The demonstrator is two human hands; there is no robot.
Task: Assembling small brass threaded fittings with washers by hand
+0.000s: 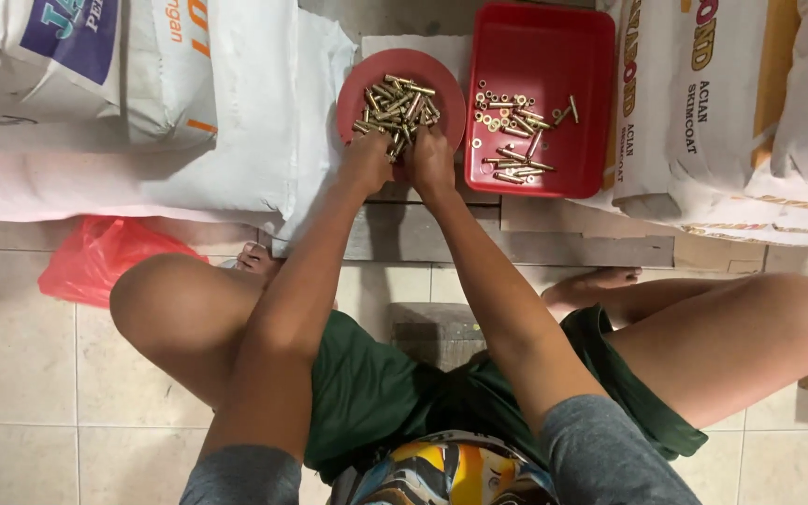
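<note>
Your left hand (367, 161) and right hand (432, 161) sit side by side at the near rim of the round red bowl (353, 93), knuckles almost touching. Both reach into the pile of brass bolts (396, 108) heaped in that bowl. Fingers are curled down among the bolts; the backs of your hands hide the fingertips, so you cannot tell from this view whether either grip is clenched on a bolt or released.

The bowl rests on a pale slab between white sacks, directly ahead of you. Just beside it on the right stands a rectangular red tray (540, 37), nearly touching the bowl's edge. In the tray lie scattered small brass nuts (493, 108) toward its left half and a few loose bolts (516, 168) toward its near edge.

Large white sacks (236, 112) are stacked to the left, more white sacks (731, 103) to the right. A red plastic bag (95, 257) lies on the tiled floor (11, 374) by your left knee. You are seated low, knees spread, forearms stretched forward over a grey block (437, 327).
</note>
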